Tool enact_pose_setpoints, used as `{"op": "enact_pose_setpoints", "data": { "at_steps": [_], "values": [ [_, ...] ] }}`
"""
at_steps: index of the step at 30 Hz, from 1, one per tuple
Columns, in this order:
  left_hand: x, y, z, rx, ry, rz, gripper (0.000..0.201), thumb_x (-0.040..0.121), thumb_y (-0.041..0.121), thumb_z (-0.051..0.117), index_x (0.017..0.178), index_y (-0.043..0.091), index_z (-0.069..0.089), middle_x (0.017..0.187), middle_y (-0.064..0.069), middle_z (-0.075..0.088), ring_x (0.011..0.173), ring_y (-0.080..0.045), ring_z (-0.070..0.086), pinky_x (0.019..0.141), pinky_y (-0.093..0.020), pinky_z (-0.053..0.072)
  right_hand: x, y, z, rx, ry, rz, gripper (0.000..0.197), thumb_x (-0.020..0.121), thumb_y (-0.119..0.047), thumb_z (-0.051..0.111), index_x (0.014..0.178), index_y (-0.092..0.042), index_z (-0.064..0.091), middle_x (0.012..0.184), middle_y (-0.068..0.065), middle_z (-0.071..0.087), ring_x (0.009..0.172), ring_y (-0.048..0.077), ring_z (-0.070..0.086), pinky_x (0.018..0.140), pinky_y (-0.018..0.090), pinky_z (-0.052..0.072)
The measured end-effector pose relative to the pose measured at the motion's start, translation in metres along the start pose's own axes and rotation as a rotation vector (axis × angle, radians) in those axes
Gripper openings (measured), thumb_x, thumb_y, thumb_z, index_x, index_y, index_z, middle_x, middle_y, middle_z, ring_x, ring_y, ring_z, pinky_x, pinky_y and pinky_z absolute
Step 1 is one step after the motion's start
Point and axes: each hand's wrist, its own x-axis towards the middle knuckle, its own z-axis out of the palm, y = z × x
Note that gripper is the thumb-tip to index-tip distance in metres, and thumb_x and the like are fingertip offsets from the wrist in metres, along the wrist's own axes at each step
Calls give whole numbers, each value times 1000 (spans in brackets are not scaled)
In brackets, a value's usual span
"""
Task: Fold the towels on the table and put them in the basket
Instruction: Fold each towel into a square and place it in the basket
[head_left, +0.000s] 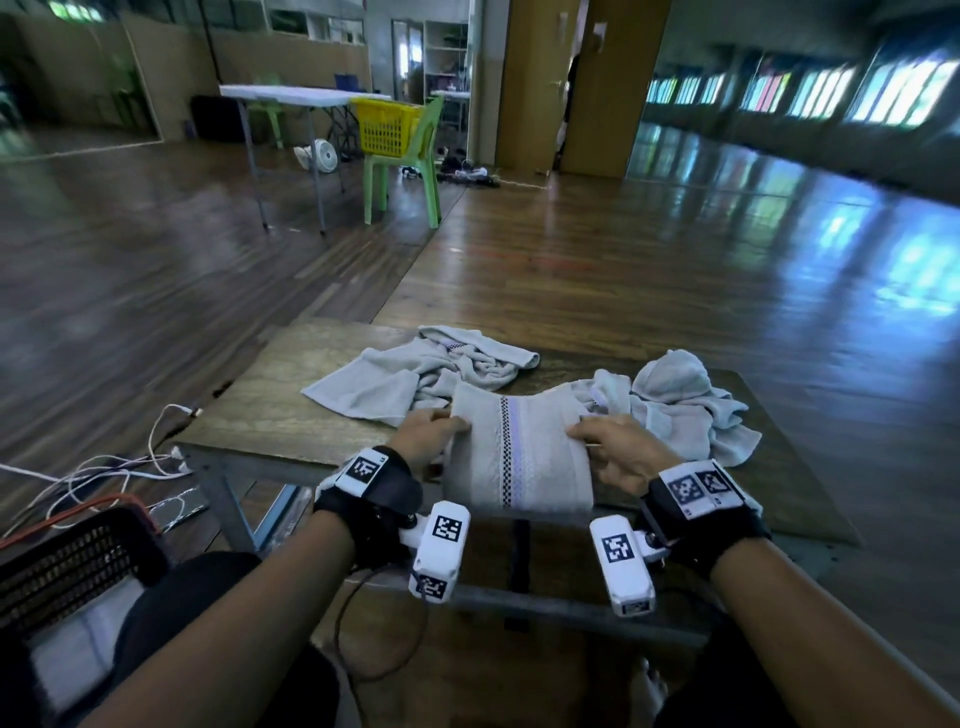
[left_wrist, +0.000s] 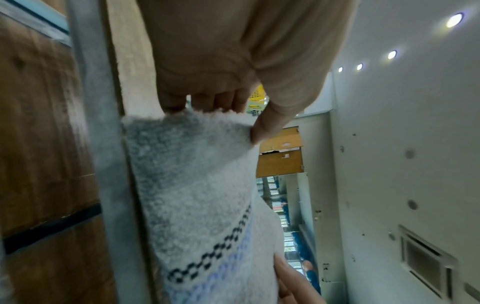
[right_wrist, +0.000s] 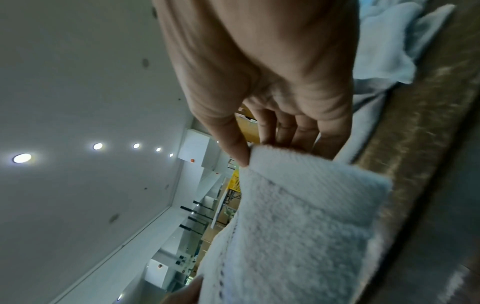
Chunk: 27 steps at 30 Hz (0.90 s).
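Observation:
A pale grey towel (head_left: 519, 452) with a dark checked and lilac stripe hangs over the near edge of the wooden table (head_left: 270, 415). My left hand (head_left: 431, 431) pinches its left edge, thumb on top and fingers behind the towel (left_wrist: 197, 164) in the left wrist view. My right hand (head_left: 613, 441) pinches the right edge of the towel (right_wrist: 298, 205) the same way. Two more crumpled grey towels lie behind it, one (head_left: 426, 369) at the back left and one (head_left: 685, 405) at the right. A black mesh basket (head_left: 67, 566) stands low at my left, with white cloth inside.
White cables (head_left: 104, 467) trail on the floor left of the table. Far off stand a white folding table (head_left: 291, 96) and a green chair (head_left: 410, 161) carrying a yellow basket (head_left: 387, 124). Shiny wooden floor spreads all around.

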Motion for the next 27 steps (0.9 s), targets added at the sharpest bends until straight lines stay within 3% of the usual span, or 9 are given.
{"op": "enact_pose_setpoints", "data": {
  "at_steps": [2,4,7,11,15,18,20,24,27],
  "values": [
    [-18,20,-9,-46,-8,74,10,89,16,59,98,11,60,91,-8,58,90,-26,54,74,-33,46,-18,-21,5,-22,-12,-85,15,89,-6,54,102,-4,61,98,12,64,88,22,59,75,35,49],
    [-35,39,-19,-76,-16,149,9,90,14,56,98,10,59,81,-5,56,76,-20,53,64,-27,44,-34,-40,11,-29,-23,-149,12,89,-7,54,97,-3,63,93,11,63,82,21,59,71,34,49],
    [-55,59,-37,-103,8,198,20,90,16,58,107,7,60,91,-8,58,74,-19,53,63,-28,46,-53,-62,22,-35,-48,-215,11,88,-7,55,93,-3,65,86,11,63,76,21,58,65,33,48],
    [-72,68,-69,-133,73,241,17,90,14,57,106,10,60,85,-4,55,70,-14,51,54,-23,44,-64,-85,49,-66,-150,-275,11,88,-7,56,93,-2,65,76,7,61,64,17,56,59,30,47],
    [-87,62,-111,-145,216,244,11,90,13,58,100,12,60,77,-3,51,61,-12,43,42,-15,41,-62,-100,97,-115,-265,-304,18,89,-5,54,105,0,61,77,8,58,65,18,54,55,29,44],
    [-104,56,-145,-164,357,235,16,90,11,57,106,11,58,72,-2,47,59,-11,41,36,-10,39,-58,-102,141,-137,-406,-288,10,91,-6,52,93,-5,62,79,8,58,69,18,54,62,30,44],
    [-115,48,-170,-167,466,221,21,89,11,58,111,11,59,70,-1,46,59,-11,42,37,-12,38,-56,-100,172,-166,-492,-273,9,91,-8,53,92,-8,62,80,7,59,70,18,55,64,30,46],
    [-140,21,-220,-198,629,179,31,88,11,59,119,6,57,79,-2,55,63,-14,49,50,-21,41,-58,-85,236,-241,-668,-258,10,91,-10,52,93,-11,61,82,5,61,72,17,57,62,30,46],
    [-161,-3,-250,-238,743,155,32,88,5,58,120,4,56,79,-1,58,64,-12,52,45,-16,44,-61,-69,283,-302,-760,-243,11,91,-9,52,93,-10,62,84,6,61,71,18,56,63,30,45]
  ]
}}
